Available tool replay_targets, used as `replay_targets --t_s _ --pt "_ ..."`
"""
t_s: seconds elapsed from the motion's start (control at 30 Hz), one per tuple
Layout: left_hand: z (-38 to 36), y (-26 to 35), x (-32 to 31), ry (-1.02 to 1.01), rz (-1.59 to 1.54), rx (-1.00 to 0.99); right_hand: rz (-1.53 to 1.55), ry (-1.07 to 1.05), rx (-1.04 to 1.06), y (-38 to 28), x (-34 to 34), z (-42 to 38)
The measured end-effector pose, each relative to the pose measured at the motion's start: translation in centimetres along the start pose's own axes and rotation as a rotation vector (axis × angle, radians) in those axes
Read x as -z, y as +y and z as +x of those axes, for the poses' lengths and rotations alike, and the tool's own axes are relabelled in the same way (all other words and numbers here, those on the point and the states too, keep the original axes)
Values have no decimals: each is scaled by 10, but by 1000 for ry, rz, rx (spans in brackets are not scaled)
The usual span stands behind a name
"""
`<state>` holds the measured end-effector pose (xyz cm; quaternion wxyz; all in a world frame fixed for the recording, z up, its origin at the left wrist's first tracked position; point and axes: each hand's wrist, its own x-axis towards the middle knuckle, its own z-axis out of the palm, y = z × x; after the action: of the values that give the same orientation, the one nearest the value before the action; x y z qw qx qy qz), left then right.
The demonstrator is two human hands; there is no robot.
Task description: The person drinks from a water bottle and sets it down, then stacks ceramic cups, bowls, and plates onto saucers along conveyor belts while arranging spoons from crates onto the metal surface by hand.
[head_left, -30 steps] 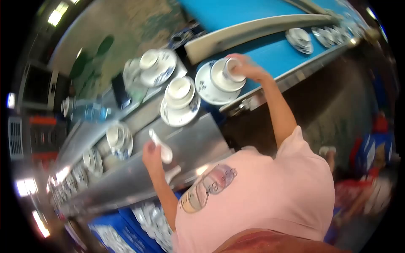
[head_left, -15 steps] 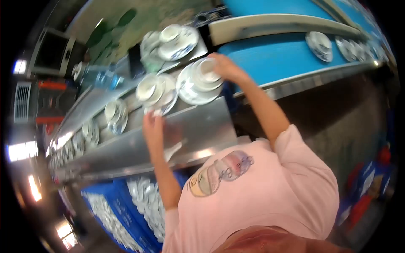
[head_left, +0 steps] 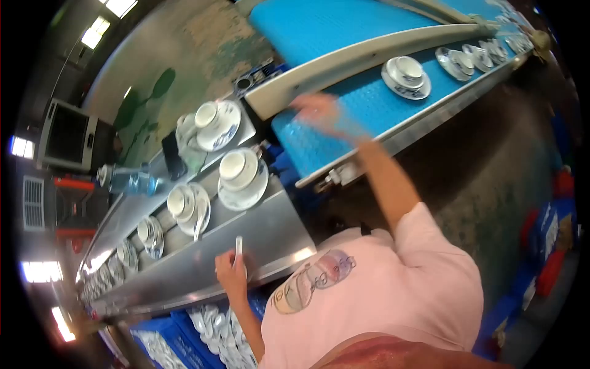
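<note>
My left hand (head_left: 231, 270) is closed on a white spoon (head_left: 239, 247) above the steel edge of the line. My right hand (head_left: 319, 115) is blurred by motion over the near end of the blue belt (head_left: 369, 111); its fingers are smeared. Between my hands a stack of plates with a cup (head_left: 243, 178) stands at the end of the steel line. Left of it is another set (head_left: 187, 206) with a spoon lying on it. A further set (head_left: 217, 126) sits on the side ledge beside a cloth.
More dish sets stand on the belt (head_left: 405, 78) and down the line (head_left: 150, 237). A clear bottle (head_left: 132, 182) and a dark phone-like object (head_left: 174, 158) lie behind the line. Blue crates of spoons (head_left: 161, 347) stand below.
My right hand has let go of the cup stack and moved over the belt. My left hand has drawn back from the neighbouring set toward me, and a spoon now shows in it. The view has shifted.
</note>
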<state>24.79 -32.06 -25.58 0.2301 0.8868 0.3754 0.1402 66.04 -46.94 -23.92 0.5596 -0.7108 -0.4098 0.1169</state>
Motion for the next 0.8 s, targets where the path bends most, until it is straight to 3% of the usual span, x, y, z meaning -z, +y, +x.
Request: replay_targets --t_s 0.03,0.07,0.1,0.13,0.17,0.2,0.27,0.3,0.33,0.4,0.47,0.5,0.53,0.57,0.6,0.63,0.7,0.73,0.8 --pt "0 1 2 -19 64 -77 -153 214 66 24 37 -3" --pt "-2 8 6 -43 84 -95 -548 308 201 30 86 -4" --pt "-4 6 5 -70 44 -42 -754 456 -1 27 119 -7" --pt "-4 3 4 -72 -49 12 -950 529 16 56 163 -10" --pt "0 -1 -1 -84 -176 145 -966 591 -144 79 198 -10" --pt "6 -4 -8 -68 -263 242 -1095 531 -74 101 233 -14" --pt "30 16 -13 -57 -492 395 -1052 328 -351 152 280 -10" --pt "43 12 -30 22 -644 341 -998 275 -477 155 279 -12" --pt "57 32 -28 -26 -842 442 -866 200 -475 155 276 -9" --pt "82 51 -36 -37 -974 459 -611 77 -489 157 273 -13" --pt "102 64 -46 -80 -1135 484 -716 12 -427 161 270 -12" --pt "109 61 -57 -87 -1159 444 -442 -1 -460 147 260 -22" --pt "113 55 -66 -125 -1114 393 -609 34 -418 115 238 -29" --pt "115 58 -71 -114 -1103 389 -570 173 -382 130 228 -39" --pt "118 51 -78 -103 -1011 366 -771 79 -483 90 203 -38" --pt "121 49 -80 -86 -973 373 -523 141 -399 186 215 -48" --pt "128 36 -85 -55 -708 270 -432 224 -353 153 170 -58" --pt "133 35 -83 -36 -541 257 -417 237 -374 90 144 -55" --pt "144 10 -80 107 -142 5 -24 285 -331 58 111 -58"
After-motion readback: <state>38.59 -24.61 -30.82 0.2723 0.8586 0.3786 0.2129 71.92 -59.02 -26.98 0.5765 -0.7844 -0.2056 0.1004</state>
